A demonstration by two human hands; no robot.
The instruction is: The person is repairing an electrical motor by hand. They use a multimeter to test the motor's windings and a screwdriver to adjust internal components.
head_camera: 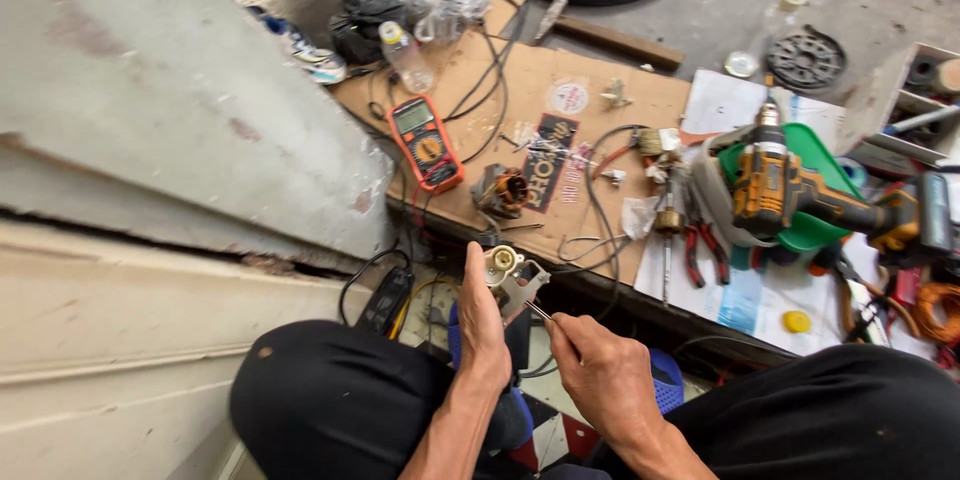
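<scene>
The person sits low with both knees in dark trousers framing the view, and the two hands meet just above the lap. The left hand (482,325) has its fingers clamped around a small grey metal housing (512,280) with a brass-coloured round fitting on top, holding it upright in front of the edge of a flattened cardboard sheet (540,90) that lies on the floor. The right hand (605,375) has its fingers pinched together on a thin metal tool (540,312), whose tip touches the lower side of the housing. On the cardboard, beyond the hands, lie an orange multimeter (426,143) with its dark leads, a copper-wound motor part (500,190) and a clear plastic bottle (405,55). To the right, well apart from the hands, a yellow and black cordless drill (800,195) rests on a green tray (815,230), with red-handled pliers (700,252) just beside it on sheets of paper. A tyre and a steering wheel lie at the top.
</scene>
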